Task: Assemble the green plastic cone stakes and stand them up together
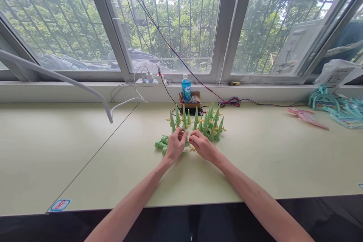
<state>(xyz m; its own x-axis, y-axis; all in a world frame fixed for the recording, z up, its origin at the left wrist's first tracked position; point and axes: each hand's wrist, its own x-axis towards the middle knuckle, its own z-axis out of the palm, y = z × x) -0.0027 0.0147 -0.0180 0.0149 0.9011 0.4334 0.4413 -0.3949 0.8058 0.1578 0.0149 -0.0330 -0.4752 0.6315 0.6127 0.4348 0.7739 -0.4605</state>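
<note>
My left hand [176,144] is curled around a green cone-shaped spike [184,125], partly hidden by its fingers. Close on the right, my right hand [204,146] has its fingertips pinched together near the spike; whatever small part they hold is too small to make out. A yellow valve piece [192,148] lies on the table between the two hands. Several green spikes [161,143] lie on their sides left of my left hand. Beyond my hands, more green spikes [205,124] stand point up, many with yellow valve pieces [224,129] at their sides.
Behind the spikes are a black phone [191,111] and a small cardboard box [196,99] with a blue-liquid bottle [186,87]. Coiled cables [233,101] run along the window side. Pink packaging [307,118] and teal hangers [324,98] lie at the right. A white cable [85,81] hangs at the left.
</note>
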